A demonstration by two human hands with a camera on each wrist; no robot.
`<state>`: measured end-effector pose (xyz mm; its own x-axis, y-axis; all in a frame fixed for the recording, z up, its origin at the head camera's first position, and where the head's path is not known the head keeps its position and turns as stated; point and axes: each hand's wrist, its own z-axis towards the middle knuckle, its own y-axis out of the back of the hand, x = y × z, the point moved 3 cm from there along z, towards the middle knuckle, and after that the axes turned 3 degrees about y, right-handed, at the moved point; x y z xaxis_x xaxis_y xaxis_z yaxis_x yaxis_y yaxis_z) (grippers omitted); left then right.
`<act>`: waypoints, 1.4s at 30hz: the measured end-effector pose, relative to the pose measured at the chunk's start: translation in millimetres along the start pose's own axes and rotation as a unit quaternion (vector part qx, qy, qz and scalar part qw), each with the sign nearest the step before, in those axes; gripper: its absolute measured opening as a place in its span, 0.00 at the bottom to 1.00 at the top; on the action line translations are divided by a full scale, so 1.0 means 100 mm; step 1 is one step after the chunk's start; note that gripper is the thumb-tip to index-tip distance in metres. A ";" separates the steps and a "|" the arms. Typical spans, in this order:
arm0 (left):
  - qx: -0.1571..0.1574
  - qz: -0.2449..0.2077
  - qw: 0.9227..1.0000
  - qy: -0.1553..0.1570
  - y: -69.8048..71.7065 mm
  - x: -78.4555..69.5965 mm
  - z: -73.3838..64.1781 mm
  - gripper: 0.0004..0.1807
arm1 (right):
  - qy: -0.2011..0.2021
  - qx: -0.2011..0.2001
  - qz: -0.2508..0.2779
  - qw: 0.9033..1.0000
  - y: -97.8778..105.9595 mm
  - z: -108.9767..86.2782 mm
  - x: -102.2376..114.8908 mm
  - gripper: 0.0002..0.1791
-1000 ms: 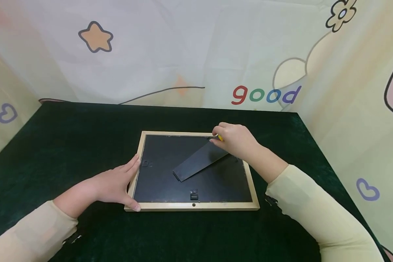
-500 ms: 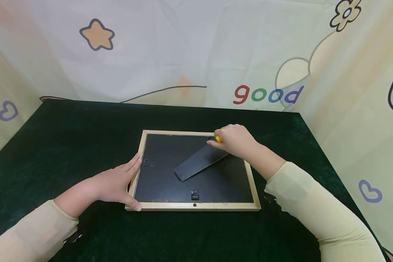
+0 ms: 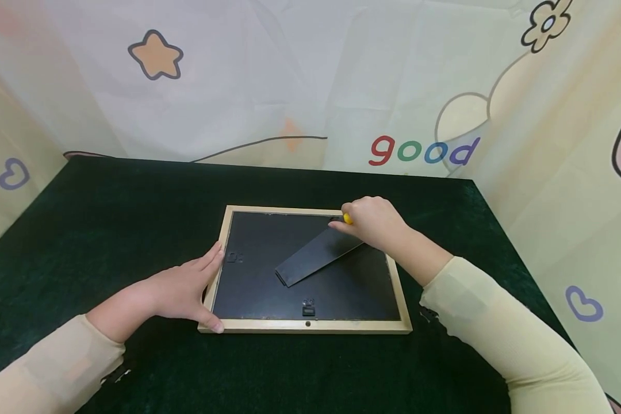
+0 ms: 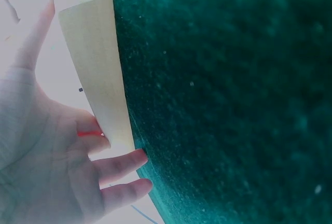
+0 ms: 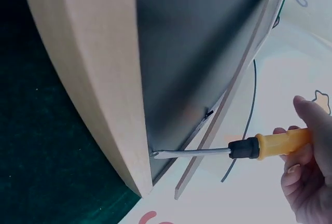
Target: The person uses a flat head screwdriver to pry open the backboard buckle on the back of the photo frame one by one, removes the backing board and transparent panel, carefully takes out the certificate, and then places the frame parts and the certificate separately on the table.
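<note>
One hand (image 3: 375, 223) round screwdriver (image 5: 244, 149), one (image 3: 180, 292) wide against frame (image 3: 279, 326)

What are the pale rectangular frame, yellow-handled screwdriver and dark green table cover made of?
The pale rectangular frame looks like matt wood, faintly streaked. The yellow-handled screwdriver has a grey shaft, probably metal, because it shines; its smooth handle may be plastic. The dark green table cover looks like fabric, maybe velvet, with soft, patchy sheen.

You grip a screwdriver (image 5: 244, 149) in your right fingers (image 5: 291, 180), yellow-handled, black-collared, its metal tip (image 5: 163, 154) ahead of them near a corner of the dark backing (image 5: 181, 58). Your left fingers (image 3: 209, 260) touch the pale wooden picture frame (image 3: 259, 247), lying back up, stand leg (image 3: 315, 259) slanting out below your right fingers.
</note>
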<state>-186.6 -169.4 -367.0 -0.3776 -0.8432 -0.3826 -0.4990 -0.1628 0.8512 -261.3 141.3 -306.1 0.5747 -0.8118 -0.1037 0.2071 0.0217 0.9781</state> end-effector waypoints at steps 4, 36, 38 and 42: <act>0.000 -0.003 1.000 0.000 -0.02 0.01 0.00 0.75 | 0.002 0.002 0.001 1.000 0.00 0.01 0.02 0.23; -0.002 0.034 0.999 0.005 0.07 -0.04 -0.03 0.75 | -0.080 0.030 0.031 0.996 0.10 -0.12 -0.17 0.21; -0.003 0.030 1.000 0.002 0.06 -0.04 -0.03 0.75 | -0.096 0.027 0.048 0.994 0.12 -0.15 -0.23 0.23; -0.005 0.028 1.000 -0.001 0.06 -0.04 -0.03 0.76 | -0.128 0.015 0.082 0.988 0.13 -0.21 -0.34 0.24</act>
<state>-185.8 -167.9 -359.7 -0.4065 -0.8497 -0.3358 -0.4688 -0.1215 0.8749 -261.9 181.7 -293.6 0.3783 -0.9200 0.1024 0.1014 0.1511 0.9833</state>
